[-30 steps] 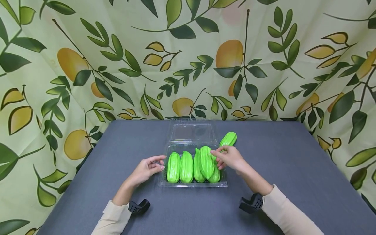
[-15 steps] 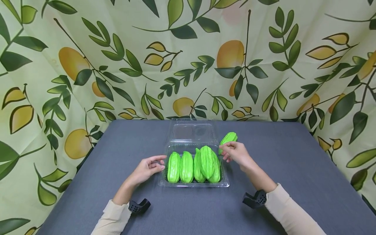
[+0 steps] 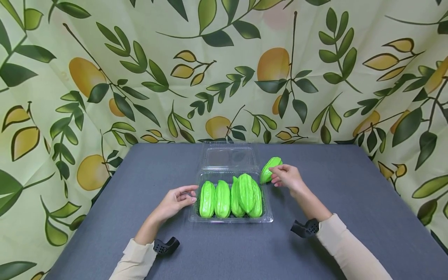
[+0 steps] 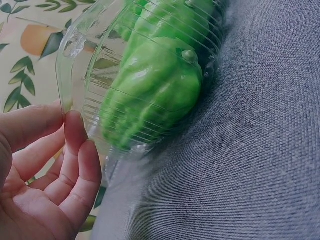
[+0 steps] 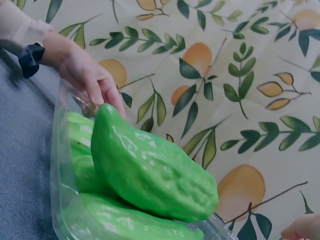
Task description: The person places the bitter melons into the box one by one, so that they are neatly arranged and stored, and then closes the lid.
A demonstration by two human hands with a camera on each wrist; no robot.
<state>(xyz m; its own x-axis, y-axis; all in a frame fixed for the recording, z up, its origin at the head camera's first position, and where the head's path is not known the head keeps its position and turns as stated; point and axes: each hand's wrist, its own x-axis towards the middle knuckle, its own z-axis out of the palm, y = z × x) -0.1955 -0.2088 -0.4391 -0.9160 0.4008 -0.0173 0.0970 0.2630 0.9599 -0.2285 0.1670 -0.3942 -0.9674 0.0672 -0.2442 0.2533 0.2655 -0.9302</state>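
A clear plastic clamshell container [image 3: 231,220] stands with its lid [image 3: 229,157] folded back. Inside lie several ribbed green gourds [image 3: 207,199], bumpy and tapered like bitter melons. One gourd [image 3: 246,193] sits tilted on top of others at the right end. My left hand [image 3: 177,200] pinches the container's left rim between thumb and fingers, plain in the left wrist view. Another gourd [image 3: 269,170] lies on the table off the back right corner. Over its right side is my right hand [image 3: 287,178], fingers bent loosely, fingertips overlapping it in the head view.
A dark grey cloth covers the table [image 3: 147,167]. Behind it hangs a leaf-and-fruit printed curtain [image 3: 140,77]. Each wrist carries a black camera mount [image 3: 305,228].
My right hand has left the top gourd in the container and moved right to the loose gourd. The left hand stays at the rim.
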